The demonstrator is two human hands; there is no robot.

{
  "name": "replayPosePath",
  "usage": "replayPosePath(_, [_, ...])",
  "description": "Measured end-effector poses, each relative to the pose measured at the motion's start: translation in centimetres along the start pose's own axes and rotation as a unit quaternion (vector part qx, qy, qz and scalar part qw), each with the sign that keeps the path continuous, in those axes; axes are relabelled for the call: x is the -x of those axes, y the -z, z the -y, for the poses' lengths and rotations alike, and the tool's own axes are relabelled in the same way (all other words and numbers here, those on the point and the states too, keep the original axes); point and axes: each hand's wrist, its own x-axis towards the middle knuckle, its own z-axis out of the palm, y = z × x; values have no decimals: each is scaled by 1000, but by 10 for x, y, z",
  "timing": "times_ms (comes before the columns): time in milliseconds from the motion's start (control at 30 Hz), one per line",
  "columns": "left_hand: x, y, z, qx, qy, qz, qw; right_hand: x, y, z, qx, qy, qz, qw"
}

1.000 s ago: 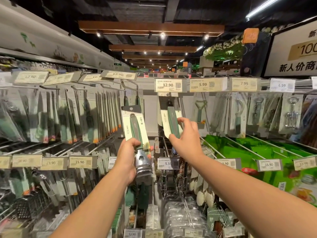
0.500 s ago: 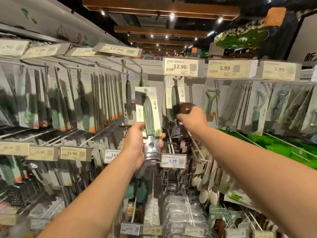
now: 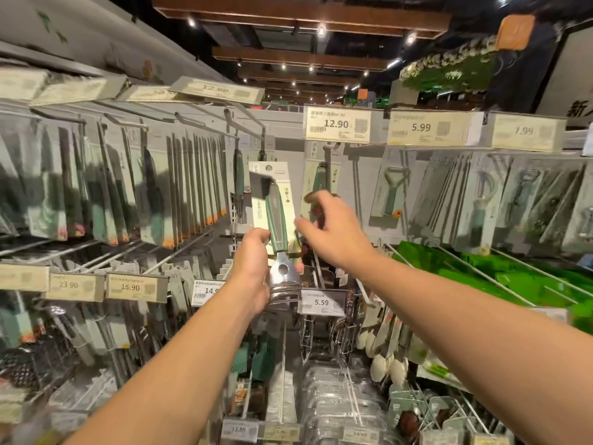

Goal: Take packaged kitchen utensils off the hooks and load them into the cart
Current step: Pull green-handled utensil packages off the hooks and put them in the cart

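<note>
1. The left hand [image 3: 253,268] grips a carded kitchen utensil with a green handle and a shiny steel head [image 3: 278,232] — fingers wrapped round the lower handle where it meets the metal, the pale backing card standing upright above the fist.
2. That utensil is off the hooks, held in the air in front of the rack.
3. The right hand [image 3: 333,232] reaches forward just right of it, fingers loosely curled and spread, holding nothing.
4. Just beyond the right fingertips, a second green-handled utensil on a pale card [image 3: 321,184] hangs from the metal hook under the cream 12.90 price tag [image 3: 340,124] — whether the fingers touch it cannot be told.
5. The cart is out of sight.
</note>
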Motion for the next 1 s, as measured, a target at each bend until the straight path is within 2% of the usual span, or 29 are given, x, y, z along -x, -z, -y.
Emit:
replayPosePath(100, [11, 2, 1, -15, -32, -10, 999, 21, -9, 20, 22, 58, 48, 997])
replayPosePath(300, [37, 14, 5, -40, -73, 5, 997, 46, -24, 39, -10, -26, 9, 1000])
replayPosePath(433, [48, 20, 5, -42, -79, 20, 996, 61, -17, 48, -128, -80, 21, 988])
replayPosePath(500, [53, 21, 5, -47, -89, 30, 994, 70, -12, 50, -187, -88, 38, 978])
replayPosePath(667, [66, 20, 6, -10, -92, 56, 994, 82, -8, 47, -221, -103, 28, 969])
replayPosePath(800, [68, 21, 6, 4, -57, 28, 998, 85, -1, 39, -172, -88, 8, 981])
replayPosePath(933, [71, 27, 2, -3, -47, 19, 999, 86, 14, 27, -34, -78, -74, 994])
replayPosePath(1000, [71, 29, 0, 6, -40, 25, 999, 87, 23, 23, -15, -82, -104, 991])
